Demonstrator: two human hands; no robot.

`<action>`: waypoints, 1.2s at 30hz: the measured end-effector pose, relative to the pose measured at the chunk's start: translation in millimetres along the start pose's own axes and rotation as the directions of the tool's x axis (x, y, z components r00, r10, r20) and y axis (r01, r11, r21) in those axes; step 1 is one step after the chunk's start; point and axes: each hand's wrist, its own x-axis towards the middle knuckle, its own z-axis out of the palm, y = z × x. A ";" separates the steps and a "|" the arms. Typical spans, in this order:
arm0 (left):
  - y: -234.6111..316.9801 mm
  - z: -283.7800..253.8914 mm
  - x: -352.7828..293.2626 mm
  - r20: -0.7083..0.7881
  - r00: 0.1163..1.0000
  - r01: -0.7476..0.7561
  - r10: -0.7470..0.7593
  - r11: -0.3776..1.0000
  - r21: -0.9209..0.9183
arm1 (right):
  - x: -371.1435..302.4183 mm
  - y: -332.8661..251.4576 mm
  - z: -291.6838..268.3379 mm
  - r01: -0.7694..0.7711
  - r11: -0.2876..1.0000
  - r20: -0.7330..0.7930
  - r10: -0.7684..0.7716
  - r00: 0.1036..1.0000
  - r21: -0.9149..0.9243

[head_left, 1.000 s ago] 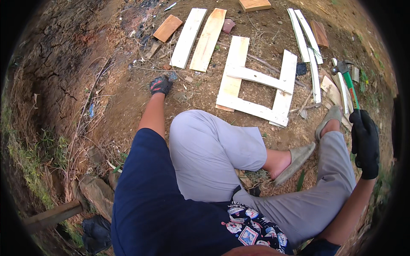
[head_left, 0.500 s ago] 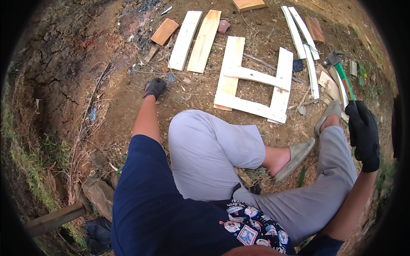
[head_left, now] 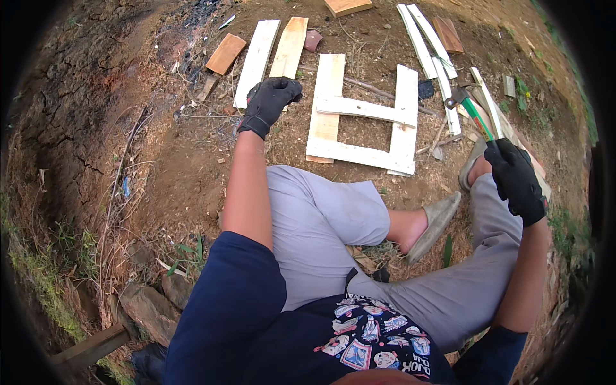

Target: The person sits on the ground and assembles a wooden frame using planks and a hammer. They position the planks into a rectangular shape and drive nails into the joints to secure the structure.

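My right hand (head_left: 518,183), in a black glove, grips a hammer (head_left: 479,119) by its green and black handle, the metal head tilted toward the far left. My left hand (head_left: 272,104), gloved too, is raised with its fingers curled together; whatever they hold, if anything, is hidden. It overlaps the lower ends of two loose planks, a white plank (head_left: 258,58) and a yellowish plank (head_left: 289,46). Right of it lies a ladder-like wooden frame (head_left: 353,153) on the ground: two uprights with a middle crosspiece (head_left: 367,110) and one across the near end.
Thin pale strips (head_left: 420,40) lie at the far right, near a brown wood block (head_left: 448,34). Further blocks (head_left: 226,53) are at the far left and far middle. My bent legs (head_left: 314,212) and shoe (head_left: 436,226) are close to the frame. Stones (head_left: 149,311) sit at the near left.
My left hand has come up from the ground on the left and moved right, toward the planks. My right hand has shifted left and slightly farther away with the hammer.
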 end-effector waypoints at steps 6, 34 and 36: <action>-1.9 72.6 37.8 0.100 0.993 -0.096 0.059 0.902 0.422 | 29.1 58.0 61.2 0.104 0.979 0.015 -0.103 0.995 -0.174; -67.3 114.8 73.0 0.178 0.983 -0.116 0.044 0.902 0.417 | 90.5 128.5 288.0 -0.107 0.994 -0.094 0.107 0.990 0.006; -58.8 116.6 69.9 0.182 0.983 -0.111 0.037 0.902 0.417 | 90.6 129.8 285.6 -0.121 0.992 -0.098 0.122 0.988 0.021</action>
